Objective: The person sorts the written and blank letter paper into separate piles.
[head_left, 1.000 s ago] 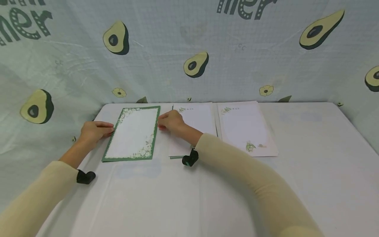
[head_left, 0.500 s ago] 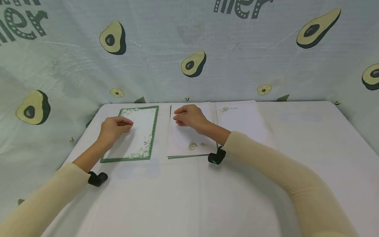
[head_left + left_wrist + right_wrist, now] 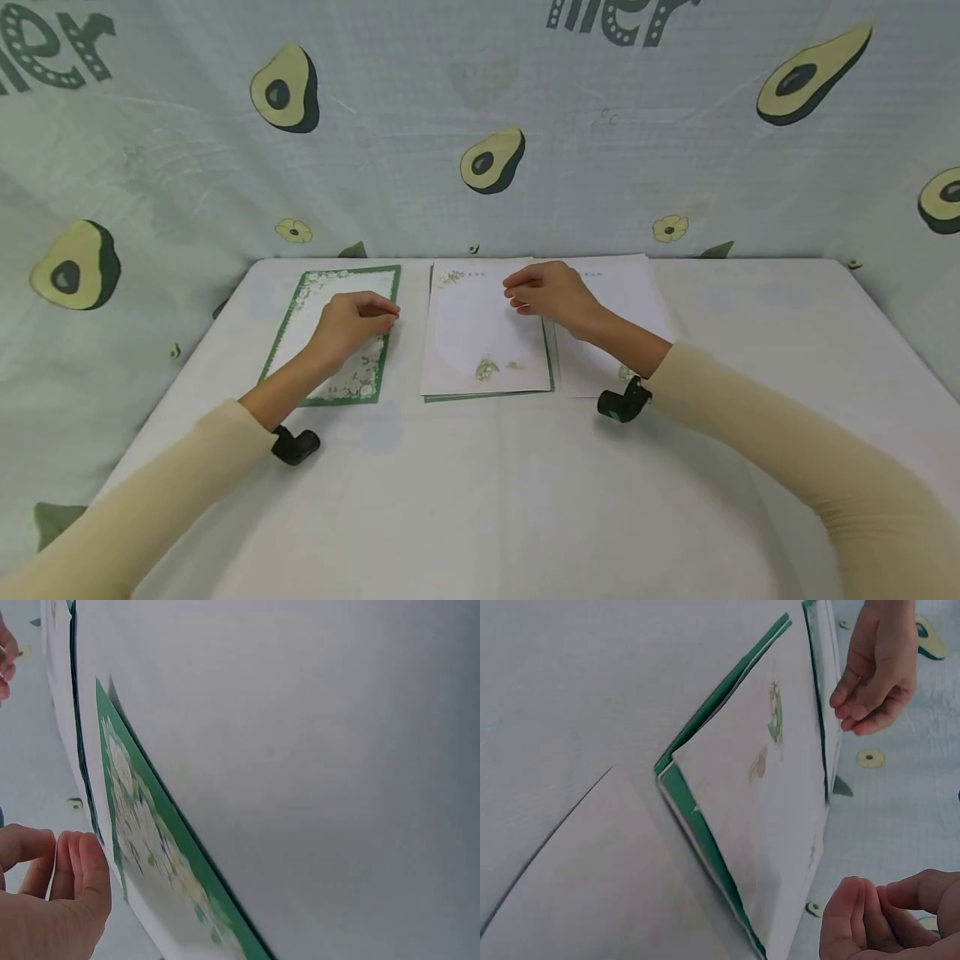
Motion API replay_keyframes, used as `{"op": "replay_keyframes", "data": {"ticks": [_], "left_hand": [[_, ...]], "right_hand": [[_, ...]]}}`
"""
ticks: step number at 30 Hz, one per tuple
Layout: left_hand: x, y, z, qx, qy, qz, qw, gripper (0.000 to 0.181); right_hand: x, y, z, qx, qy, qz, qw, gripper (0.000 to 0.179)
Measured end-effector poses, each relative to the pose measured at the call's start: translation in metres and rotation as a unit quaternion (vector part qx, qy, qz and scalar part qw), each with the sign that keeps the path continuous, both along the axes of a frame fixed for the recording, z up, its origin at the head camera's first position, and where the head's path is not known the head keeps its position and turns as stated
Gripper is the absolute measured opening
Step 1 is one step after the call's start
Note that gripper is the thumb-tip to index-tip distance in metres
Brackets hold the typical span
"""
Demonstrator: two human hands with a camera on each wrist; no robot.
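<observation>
My left hand (image 3: pixel 352 329) hovers over the right edge of a green-bordered sheet of paper (image 3: pixel 300 329) with a floral frame. In the left wrist view its fingers (image 3: pixel 94 862) are loosely bent with nothing between them. Between the middle and right stacks, my right hand (image 3: pixel 555 296) hangs in the air, also holding nothing. Below and left of it lies a pale sheet (image 3: pixel 480 333) with small leaf prints, on top of green-edged paper (image 3: pixel 686 799). Another pale sheet (image 3: pixel 630 287) lies to the right, partly hidden by the right hand and wrist.
The papers lie side by side near the back of a white-covered table (image 3: pixel 450 500). Behind it hangs a pale cloth (image 3: pixel 390 183) printed with avocados. A small black camera (image 3: pixel 296 446) is worn on the left wrist, another black camera (image 3: pixel 622 406) on the right.
Both hands have moved right. The left hand has left the green-bordered sheet's left edge and crossed over it; the right has left its right edge and passed over the middle stack. The papers stay put.
</observation>
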State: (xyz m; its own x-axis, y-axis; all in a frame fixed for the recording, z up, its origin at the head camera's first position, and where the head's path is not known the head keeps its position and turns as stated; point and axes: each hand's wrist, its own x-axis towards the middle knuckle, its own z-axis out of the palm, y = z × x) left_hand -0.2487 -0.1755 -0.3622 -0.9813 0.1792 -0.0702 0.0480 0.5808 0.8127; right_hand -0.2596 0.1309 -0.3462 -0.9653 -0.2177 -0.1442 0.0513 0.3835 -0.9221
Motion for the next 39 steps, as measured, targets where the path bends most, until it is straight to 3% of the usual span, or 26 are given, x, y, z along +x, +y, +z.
{"op": "replay_keyframes", "data": {"ticks": [7, 13, 19, 30, 39], "left_hand": [[-0.001, 0.015, -0.003, 0.040, -0.032, 0.001, 0.9987, 0.025], [-0.003, 0.028, -0.004, 0.046, -0.060, 0.006, 0.9971, 0.027], [-0.005, 0.038, -0.004, 0.032, -0.082, 0.013, 0.9961, 0.029], [-0.022, 0.041, -0.011, 0.080, -0.127, 0.014, 0.9885, 0.027], [-0.025, 0.042, -0.013, 0.099, -0.134, 0.006, 0.9860, 0.028]], "right_hand": [[0.008, 0.025, -0.001, 0.030, 0.003, 0.008, 0.9995, 0.030], [0.009, 0.040, -0.005, 0.048, -0.037, -0.002, 0.9982, 0.030], [0.004, 0.045, -0.017, 0.076, -0.071, 0.017, 0.9944, 0.033], [-0.010, 0.048, -0.020, 0.029, -0.126, 0.035, 0.9909, 0.030], [-0.015, 0.048, -0.022, 0.027, -0.141, 0.035, 0.9890, 0.029]]}}
